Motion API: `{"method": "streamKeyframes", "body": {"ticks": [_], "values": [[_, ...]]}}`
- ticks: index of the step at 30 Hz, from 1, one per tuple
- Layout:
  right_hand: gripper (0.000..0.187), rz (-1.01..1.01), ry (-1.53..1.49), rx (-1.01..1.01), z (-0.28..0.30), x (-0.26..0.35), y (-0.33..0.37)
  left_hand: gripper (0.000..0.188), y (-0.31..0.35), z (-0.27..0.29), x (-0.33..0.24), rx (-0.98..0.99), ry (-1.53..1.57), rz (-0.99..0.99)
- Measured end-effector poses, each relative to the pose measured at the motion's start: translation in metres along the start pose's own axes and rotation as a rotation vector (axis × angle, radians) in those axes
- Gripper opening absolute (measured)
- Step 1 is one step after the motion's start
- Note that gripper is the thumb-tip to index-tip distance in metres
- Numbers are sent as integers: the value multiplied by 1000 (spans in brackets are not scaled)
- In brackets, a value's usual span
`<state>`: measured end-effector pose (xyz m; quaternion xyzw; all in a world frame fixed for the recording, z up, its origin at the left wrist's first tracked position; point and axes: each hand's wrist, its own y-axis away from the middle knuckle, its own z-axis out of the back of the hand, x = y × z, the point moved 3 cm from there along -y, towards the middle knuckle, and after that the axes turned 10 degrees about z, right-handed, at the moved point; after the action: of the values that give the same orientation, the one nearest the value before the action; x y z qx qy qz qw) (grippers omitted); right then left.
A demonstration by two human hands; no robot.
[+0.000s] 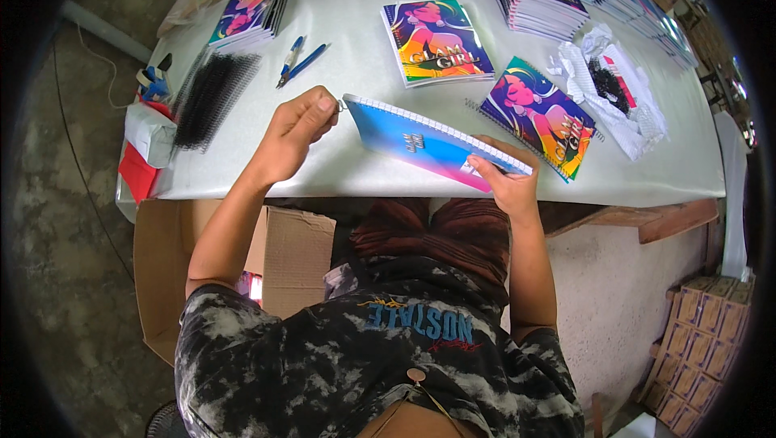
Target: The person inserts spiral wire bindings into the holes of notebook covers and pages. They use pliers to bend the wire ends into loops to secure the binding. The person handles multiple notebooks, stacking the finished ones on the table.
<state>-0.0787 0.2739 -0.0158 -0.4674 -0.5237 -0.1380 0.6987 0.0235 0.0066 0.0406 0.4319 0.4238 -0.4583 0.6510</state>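
A blue-to-pink spiral notebook (412,145) is held tilted over the near edge of the table, its bound spine turned up. My right hand (511,179) grips its right end, thumb on the cover and fingers behind. At the other end, my left hand (301,132) is closed in a pinch on the tip of the spiral wire (342,104), which sticks out past the spine. Just beyond my right hand lies a purple and yellow notebook (543,115) with wire projecting from its binding. A similar notebook stack (436,40) sits behind the held one.
Black spiral wires (214,98) lie in a bundle at the left, near blue pens or cutters (301,64) and a tape dispenser (153,82). Notebook stacks (541,2) line the far edge. Crumpled wrapping (638,119) holds black scraps at the right. A cardboard box (299,260) stands below the table.
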Motion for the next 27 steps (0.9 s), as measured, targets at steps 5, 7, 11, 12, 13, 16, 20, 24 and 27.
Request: {"method": "streamKeyframes", "body": {"ticks": [5,7,11,12,13,16,20,24,27], "values": [[26,84,19,70,0,4,-3,33,-3,-2,4,-107,-120,-78],[28,154,-3,84,0,2,-4,33,-3,-4,4,-112,-92,-69],[24,226,43,72,0,1,-3,35,-5,-5,4,-28,88,12],[25,234,39,83,-1,1,-3,35,-6,-4,3,-1,141,35],[25,242,35,93,-1,2,-3,36,-8,-4,3,29,185,92],[30,259,2,142,1,3,-3,25,-10,3,-5,133,312,235],[28,265,-49,166,2,4,-5,20,-13,24,-11,165,-82,-196],[21,32,-143,-54,-3,8,-1,22,-1,9,-57,-120,-641,-460],[23,46,29,99,1,5,-1,19,0,13,-57,86,-891,-346]]}}
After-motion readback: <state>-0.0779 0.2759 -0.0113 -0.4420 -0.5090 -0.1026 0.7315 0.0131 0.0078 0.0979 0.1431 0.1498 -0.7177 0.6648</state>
